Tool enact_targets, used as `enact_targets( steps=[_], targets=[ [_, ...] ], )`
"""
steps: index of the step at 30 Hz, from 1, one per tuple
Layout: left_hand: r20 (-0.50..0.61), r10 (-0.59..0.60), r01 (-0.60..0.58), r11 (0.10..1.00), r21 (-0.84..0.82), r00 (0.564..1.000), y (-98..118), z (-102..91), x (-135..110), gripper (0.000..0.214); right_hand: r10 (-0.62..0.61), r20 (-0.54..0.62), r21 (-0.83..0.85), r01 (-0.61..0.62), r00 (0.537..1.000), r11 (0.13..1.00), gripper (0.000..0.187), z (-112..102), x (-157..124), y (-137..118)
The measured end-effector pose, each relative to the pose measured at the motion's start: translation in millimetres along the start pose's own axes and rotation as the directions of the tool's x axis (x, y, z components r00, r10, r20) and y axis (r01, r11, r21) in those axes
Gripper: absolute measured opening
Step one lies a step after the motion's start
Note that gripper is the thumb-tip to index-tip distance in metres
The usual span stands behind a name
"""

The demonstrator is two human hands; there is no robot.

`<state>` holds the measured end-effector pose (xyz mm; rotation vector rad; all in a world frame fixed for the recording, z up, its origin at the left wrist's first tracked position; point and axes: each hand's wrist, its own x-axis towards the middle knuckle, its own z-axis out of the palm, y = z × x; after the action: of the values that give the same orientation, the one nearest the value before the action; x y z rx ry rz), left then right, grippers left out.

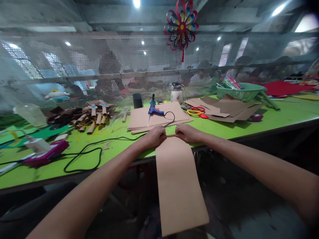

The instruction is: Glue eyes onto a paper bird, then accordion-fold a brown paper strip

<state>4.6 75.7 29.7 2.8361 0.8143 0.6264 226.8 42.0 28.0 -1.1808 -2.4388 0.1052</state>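
Observation:
A long sheet of brown kraft paper (180,186) hangs over the table's front edge toward me. Its far end is rolled or folded into a narrow strip on the tabletop. My left hand (157,135) is closed on the left end of that strip, and my right hand (186,132) pinches its right end. Just beyond my hands lies a stack of brown paper sheets (137,120). On the stack rests a blue glue gun (156,112), its black cord running off to the left.
Scissors with red and yellow handles (195,112) lie right of the stack, near loose brown paper (231,109) and a green basket (245,92). Small paper rolls (91,126) are heaped left. A purple power strip (47,154) sits front left. A phone (137,100) and jar (176,94) stand behind.

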Motion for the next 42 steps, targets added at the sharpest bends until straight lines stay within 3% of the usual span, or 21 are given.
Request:
enact_targets(
  steps=[11,17,22,28,33,36,39,42],
  targets=[
    [0.034,0.046,-0.049,0.995,0.087,0.998,4,-6.7,-4,0.009,-0.004,0.023,-0.12,0.007,1.0,0.993,0.007,-3,-7,8],
    [0.087,0.091,-0.105,0.978,0.182,0.992,3,-15.3,-9,0.014,-0.143,0.109,-0.331,0.172,0.984,0.928,0.01,-7,-10,9],
    [0.116,0.168,-0.198,0.918,0.342,0.979,3,-20.2,-17,0.018,-0.242,0.256,-0.446,0.336,0.936,0.829,0.017,-14,-7,2],
    [0.21,0.271,-0.34,0.813,0.472,0.939,17,-25.8,-19,0.027,-0.232,0.355,-0.467,0.387,0.906,0.795,0.014,-22,-8,-6],
    [0.279,0.287,-0.39,0.799,0.458,0.916,25,-35.3,-21,0.025,-0.185,0.363,-0.499,0.358,0.913,0.789,0.018,-21,-9,-16],
    [0.314,0.167,-0.288,0.872,0.396,0.935,31,-42.3,-10,0.02,-0.146,0.349,-0.537,0.325,0.926,0.778,0.02,-20,-10,-22],
    [0.285,-0.065,-0.012,0.965,0.262,0.956,35,-45.0,12,0.021,-0.155,0.314,-0.577,0.318,0.937,0.752,0.017,-19,-14,-24],
    [0.247,-0.228,0.212,0.973,0.09,0.942,36,-41.0,31,0.032,-0.199,0.238,-0.621,0.306,0.951,0.721,0.015,-19,-20,-22]
  ],
)
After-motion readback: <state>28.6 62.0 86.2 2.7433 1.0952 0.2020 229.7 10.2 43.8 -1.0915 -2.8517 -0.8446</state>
